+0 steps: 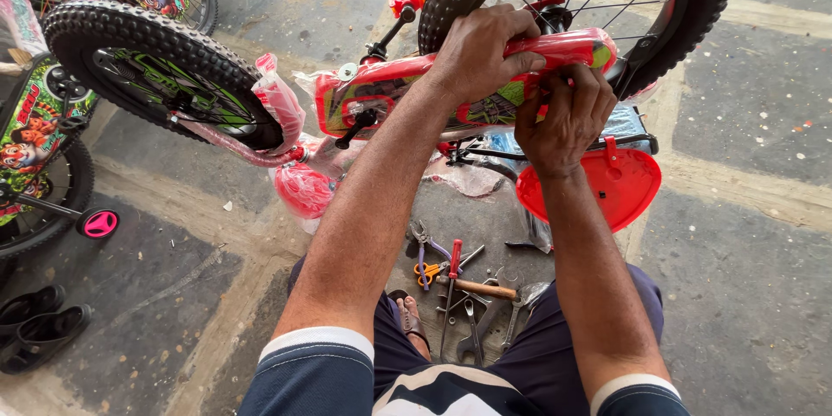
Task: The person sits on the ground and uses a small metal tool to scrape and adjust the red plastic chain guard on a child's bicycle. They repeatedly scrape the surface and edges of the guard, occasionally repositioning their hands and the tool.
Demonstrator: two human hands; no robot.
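Red bike frame [390, 87], lying upturned on the stone floor [745, 104], is being gripped on top by the left hand [479, 52]; the right hand [565, 117] is pinching its plastic wrap. Pulling hard could be tipping the bike onto the tools [459, 290] below.

— Where does the bicycle frame [468, 78] sit?

— Between two wheels: one wheel [156, 69] to its left, the other wheel [589, 0] behind it on the right. Both hands lie on it, left hand [481, 52] above right hand [563, 117].

— And on the floor [745, 295]?

— A pile of tools [459, 295] lies under the frame, between the person's knees. A pair of sandals [39, 325] lies at the left edge.
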